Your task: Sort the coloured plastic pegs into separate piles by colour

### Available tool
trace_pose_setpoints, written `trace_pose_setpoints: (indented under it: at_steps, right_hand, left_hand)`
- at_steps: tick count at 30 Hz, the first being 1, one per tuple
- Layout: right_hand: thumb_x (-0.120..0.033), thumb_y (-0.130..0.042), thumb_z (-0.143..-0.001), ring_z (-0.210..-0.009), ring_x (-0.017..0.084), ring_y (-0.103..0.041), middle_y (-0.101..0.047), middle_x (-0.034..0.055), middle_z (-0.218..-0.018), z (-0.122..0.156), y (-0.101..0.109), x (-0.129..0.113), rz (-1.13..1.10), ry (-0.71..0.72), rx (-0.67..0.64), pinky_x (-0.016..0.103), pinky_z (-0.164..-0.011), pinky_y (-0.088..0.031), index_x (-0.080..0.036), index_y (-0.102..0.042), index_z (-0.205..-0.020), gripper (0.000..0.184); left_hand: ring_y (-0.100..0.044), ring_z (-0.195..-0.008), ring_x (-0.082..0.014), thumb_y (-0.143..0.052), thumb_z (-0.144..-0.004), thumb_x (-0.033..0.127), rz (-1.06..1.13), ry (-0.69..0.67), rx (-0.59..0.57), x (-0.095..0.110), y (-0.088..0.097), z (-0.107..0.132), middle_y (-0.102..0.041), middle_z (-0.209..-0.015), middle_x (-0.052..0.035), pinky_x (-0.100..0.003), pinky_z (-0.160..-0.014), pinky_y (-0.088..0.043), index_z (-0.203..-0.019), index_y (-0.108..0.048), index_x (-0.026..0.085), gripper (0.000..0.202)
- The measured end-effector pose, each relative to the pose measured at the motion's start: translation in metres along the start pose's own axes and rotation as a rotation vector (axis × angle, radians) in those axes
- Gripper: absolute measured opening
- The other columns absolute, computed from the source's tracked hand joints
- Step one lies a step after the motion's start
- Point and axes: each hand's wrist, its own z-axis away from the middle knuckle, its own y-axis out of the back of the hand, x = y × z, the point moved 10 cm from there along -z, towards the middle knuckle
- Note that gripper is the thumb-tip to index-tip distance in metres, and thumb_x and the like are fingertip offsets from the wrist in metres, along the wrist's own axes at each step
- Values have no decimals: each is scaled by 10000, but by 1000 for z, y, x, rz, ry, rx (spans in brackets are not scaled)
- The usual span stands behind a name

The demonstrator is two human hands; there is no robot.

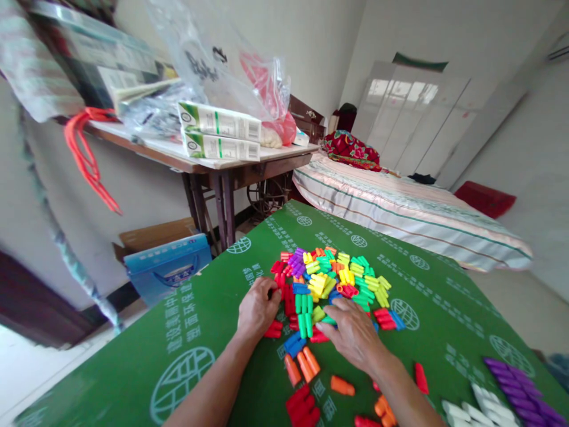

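A heap of small coloured plastic tubes, in red, yellow, green, blue, purple and orange, lies on the green table. At its left edge is my left hand, fingers curled in beside the red tubes. What those fingertips pinch, if anything, is hidden. My right hand reaches over the heap's near right side with thumb and forefinger apart, close to a yellow-green tube piece. Between the hands lie green tubes side by side. Nearer me are orange tubes and a red group.
Purple tubes and white tubes are laid in rows at the table's near right. A desk with white-green boxes stands beyond the left side. A blue bag is below it; a bed lies behind the table.
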Motion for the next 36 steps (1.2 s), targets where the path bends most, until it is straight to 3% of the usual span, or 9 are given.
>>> trace_pose_setpoints:
  at_steps: [10,16,24,31,36]
  right_hand:
    - [-369,-535,-856,-1106,254,-515,-604,88,-1152,38,0,-2,-60,21,96,401,-971,-383,-211,-663,-1032,269]
    - [-316,-563,-835,-1127,250,-522,-590,70,-1213,64,2,-5,-68,-31,144,411,-991,-398,-230,-648,-1087,280]
    - [-287,-621,-780,-1114,248,-556,-616,64,-1199,112,-12,0,-13,-137,281,381,-966,-448,-243,-666,-1076,303]
    - [-286,-588,-781,-1139,289,-544,-583,127,-1241,148,-30,15,69,-262,187,413,-951,-466,-184,-663,-1108,350]
    - [-197,-546,-787,-1224,256,-467,-544,93,-1294,143,-29,11,-60,-329,176,390,-1029,-393,-200,-639,-1127,353]
  left_hand:
    - [-586,-818,-149,-454,-787,275,-26,-39,13,5,3,-1,-606,-925,-27,-253,-723,-449,-774,-581,200,148]
    - [-587,-823,-158,-448,-786,308,-28,-78,-3,6,2,-2,-615,-927,-36,-265,-735,-456,-789,-601,198,188]
    - [-605,-817,-166,-457,-769,358,-15,-120,-11,9,0,-3,-637,-935,-32,-268,-737,-467,-776,-619,206,222]
    - [-611,-886,-171,-458,-763,364,-27,-133,-44,12,-4,-3,-659,-968,-27,-262,-787,-469,-779,-632,215,230]
    - [-608,-958,-192,-460,-755,385,-75,-134,-97,15,-8,-5,-658,-1049,-43,-275,-833,-462,-827,-639,213,258]
